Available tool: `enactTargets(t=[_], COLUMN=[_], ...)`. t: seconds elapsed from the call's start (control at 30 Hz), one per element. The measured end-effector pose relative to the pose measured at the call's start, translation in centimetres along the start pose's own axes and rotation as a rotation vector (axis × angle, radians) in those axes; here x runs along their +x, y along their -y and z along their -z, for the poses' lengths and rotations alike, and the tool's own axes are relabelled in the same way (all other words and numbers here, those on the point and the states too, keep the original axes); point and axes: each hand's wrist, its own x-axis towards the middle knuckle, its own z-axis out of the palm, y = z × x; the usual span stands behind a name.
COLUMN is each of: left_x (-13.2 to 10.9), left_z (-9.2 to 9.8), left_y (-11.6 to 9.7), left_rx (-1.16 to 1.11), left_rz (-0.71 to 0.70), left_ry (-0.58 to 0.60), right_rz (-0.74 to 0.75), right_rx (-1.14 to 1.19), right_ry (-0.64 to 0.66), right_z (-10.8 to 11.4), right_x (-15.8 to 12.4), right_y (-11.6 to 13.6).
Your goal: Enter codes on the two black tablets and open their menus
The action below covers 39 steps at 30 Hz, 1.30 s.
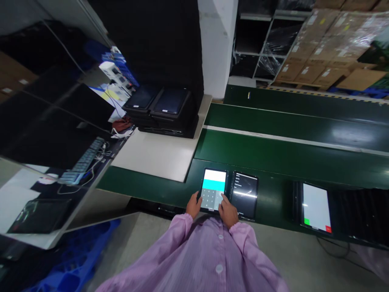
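Observation:
A tablet [214, 184] lies on the green bench in front of me, its lit screen showing a white band, a turquoise band and a grey number keypad. My left hand [193, 205] is closed on the tablet's lower left edge, thumb near the screen. At the lower right, my right hand [228, 211] has its index finger stretched onto the keypad's side, and its other fingers are partly hidden. Close beside it on the right lies a second tablet [244, 196] with a dark screen and small white lines of text.
Further right, a tablet [316, 207] shows a white screen with green and red corners. Stacked dark tablets [170, 101] stand on a white board [154, 156] at the left. A keyboard [83, 162] and cables occupy the left desk. Cartons [322, 48] fill the back right.

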Motion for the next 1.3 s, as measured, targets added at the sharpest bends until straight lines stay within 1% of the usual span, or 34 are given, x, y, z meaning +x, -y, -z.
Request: enactTargets(t=[0.1, 0.2, 0.4, 0.5, 0.6, 0.77, 0.93, 1.0, 1.1, 1.13, 1.23, 1.3], left_x=[0.0, 0.3, 2.1, 3.0, 3.3, 2.4, 1.3, 1.1, 1.1, 1.1, 1.3, 1.4], left_z=[0.2, 0.6, 1.1, 1.1, 1.2, 1.6, 1.4, 1.2, 1.1, 1.1, 1.1, 1.2], left_y=[-0.4, -1.3, -3.5, -4.4, -5.0, -4.9, -4.3, -4.2, -4.1, -4.0, -3.9, -3.7], left_rx=[0.018, 0.098, 0.213, 0.277, 0.326, 0.338, 0.338, 0.336, 0.334, 0.334, 0.338, 0.34], left_rz=[0.005, 0.034, 0.111, 0.143, 0.151, 0.111, 0.077, 0.076, 0.075, 0.075, 0.071, 0.067], left_ry=[0.005, 0.036, 0.091, 0.108, 0.12, 0.128, 0.117, 0.113, 0.113, 0.113, 0.111, 0.114], right_rz=[-0.002, -0.005, -0.007, -0.011, -0.024, -0.069, -0.002, -0.034, -0.106, -0.098, -0.01, 0.004], right_rx=[0.013, 0.029, 0.049, 0.043, 0.019, -0.079, -0.126, -0.137, -0.151, -0.149, -0.117, -0.088], right_ry=[-0.018, -0.015, -0.031, -0.038, -0.061, -0.042, -0.002, 0.002, -0.027, -0.025, 0.013, 0.026], right_z=[0.2, 0.3, 0.1, 0.2, 0.4, 0.8, 1.0, 0.9, 0.9, 0.9, 1.1, 1.2], right_x=[-0.1, -0.1, -0.1, 0.3, 1.2, 3.2, 4.0, 4.1, 4.1, 4.1, 4.2, 4.1], right_y=[0.1, 0.1, 0.0, 0.0, 0.3, 1.2, 2.2, 2.3, 2.1, 2.1, 2.4, 2.6])
